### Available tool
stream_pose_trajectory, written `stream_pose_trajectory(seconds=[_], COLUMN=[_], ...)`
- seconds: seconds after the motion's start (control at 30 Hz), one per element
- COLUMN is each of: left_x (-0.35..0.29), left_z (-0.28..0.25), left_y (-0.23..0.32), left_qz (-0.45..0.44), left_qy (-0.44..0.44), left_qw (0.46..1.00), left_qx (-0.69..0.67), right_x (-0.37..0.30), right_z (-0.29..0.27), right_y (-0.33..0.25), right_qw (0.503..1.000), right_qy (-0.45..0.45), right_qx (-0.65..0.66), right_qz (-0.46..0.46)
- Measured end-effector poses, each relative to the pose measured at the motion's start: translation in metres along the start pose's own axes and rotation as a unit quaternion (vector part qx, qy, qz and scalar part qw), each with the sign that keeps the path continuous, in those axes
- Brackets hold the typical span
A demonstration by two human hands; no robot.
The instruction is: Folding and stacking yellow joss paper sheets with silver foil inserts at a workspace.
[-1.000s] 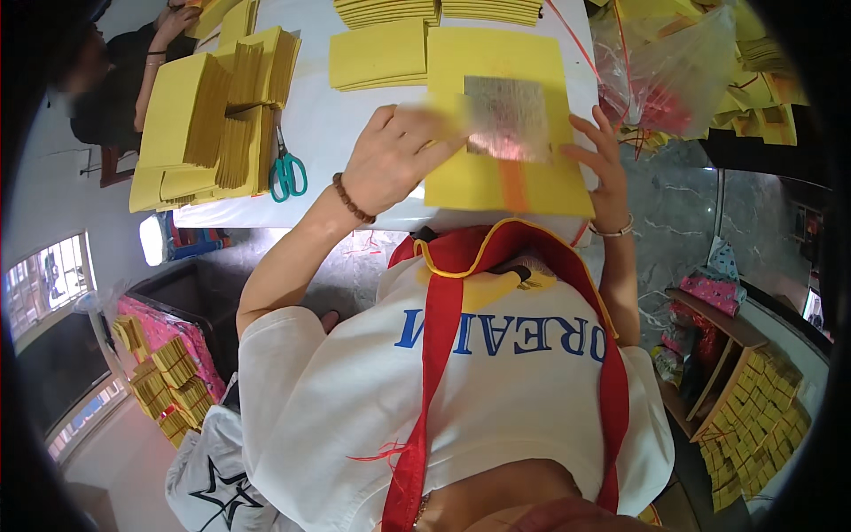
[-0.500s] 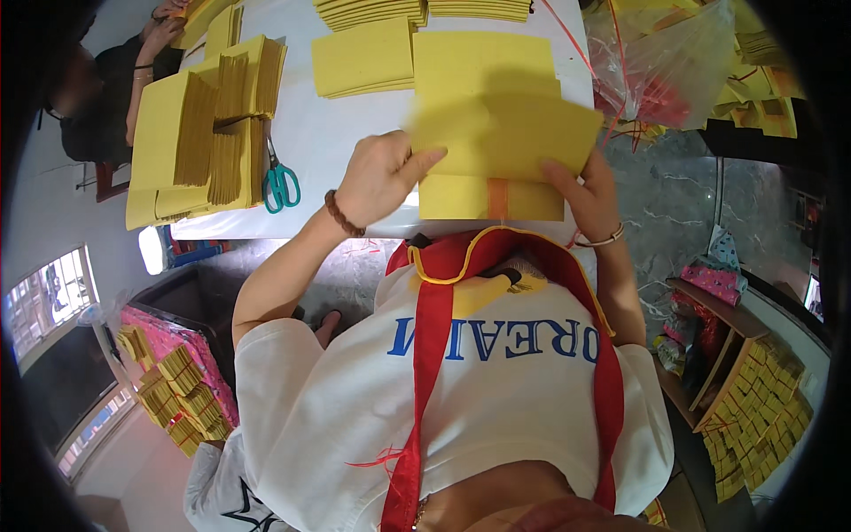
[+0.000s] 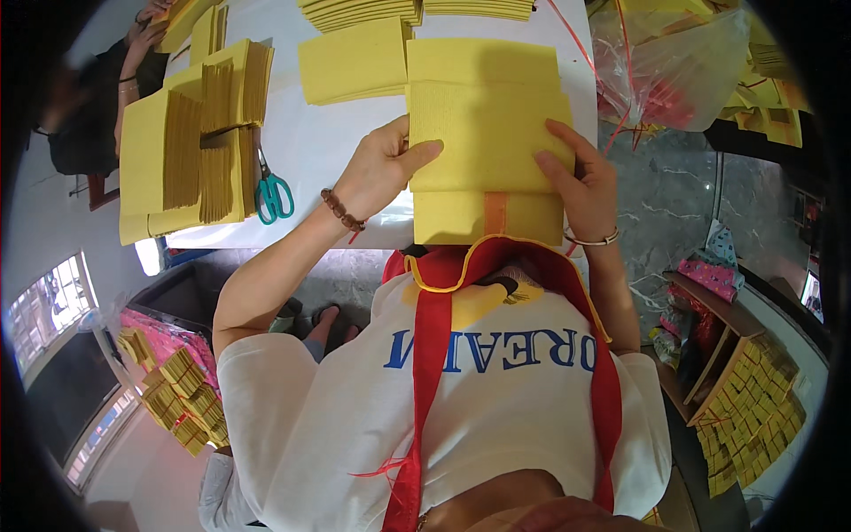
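A stack of yellow paper [image 3: 483, 133] lies square at the table's front edge, right before my body. My left hand [image 3: 379, 173] grips its left side, thumb on top and fingers mostly hidden at the edge. On the right side, my right hand [image 3: 585, 182] holds the same paper, with the thumb and a fingertip pressing its top face. Under it, a yellow sheet with an orange strip [image 3: 495, 213] sticks out toward me. Another yellow sheet shows beyond the far edge.
Teal-handled scissors [image 3: 274, 197] lie left of my left hand, beside thick yellow paper bundles [image 3: 168, 151]. More yellow stacks [image 3: 355, 60] sit farther back on the white table [image 3: 377, 232]. A clear plastic bag [image 3: 674, 71] is at the right. Another person's hand [image 3: 146, 31] works at the far left.
The held paper has turned from a tilt to lying square over the paper beneath. My right hand has shifted along its right side, and my left hand still holds the left side.
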State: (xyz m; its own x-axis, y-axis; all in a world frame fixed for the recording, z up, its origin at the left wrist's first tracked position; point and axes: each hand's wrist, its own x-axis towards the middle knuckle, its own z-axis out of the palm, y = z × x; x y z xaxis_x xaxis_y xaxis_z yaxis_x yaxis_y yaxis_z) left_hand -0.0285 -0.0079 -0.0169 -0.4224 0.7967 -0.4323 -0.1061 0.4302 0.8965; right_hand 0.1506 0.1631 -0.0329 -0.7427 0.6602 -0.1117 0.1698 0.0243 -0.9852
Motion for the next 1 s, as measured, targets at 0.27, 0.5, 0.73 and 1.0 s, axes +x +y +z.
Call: stream_pose_trajectory(seconds=[0.27, 0.5, 0.73, 1.0], left_x=[0.006, 0.003, -0.002, 0.019], left_z=[0.0, 0.001, -0.004, 0.047], left_y=[0.0, 0.007, 0.011, 0.024], left_qz=[-0.011, -0.019, 0.149, 0.375], left_qy=[0.023, 0.036, 0.208, 0.083], left_qw=[1.0, 0.999, 0.949, 0.786], left_qx=[-0.018, -0.015, 0.183, 0.485], right_x=[0.004, 0.004, 0.004, 0.006], right_z=[0.004, 0.01, 0.011, 0.011], right_y=[0.003, -0.004, -0.004, -0.003], right_qw=[0.998, 0.986, 0.981, 0.981], right_qy=[0.027, 0.055, 0.065, 0.07], right_qx=[-0.051, -0.158, -0.179, -0.175], right_qz=[-0.01, -0.026, -0.027, -0.046])
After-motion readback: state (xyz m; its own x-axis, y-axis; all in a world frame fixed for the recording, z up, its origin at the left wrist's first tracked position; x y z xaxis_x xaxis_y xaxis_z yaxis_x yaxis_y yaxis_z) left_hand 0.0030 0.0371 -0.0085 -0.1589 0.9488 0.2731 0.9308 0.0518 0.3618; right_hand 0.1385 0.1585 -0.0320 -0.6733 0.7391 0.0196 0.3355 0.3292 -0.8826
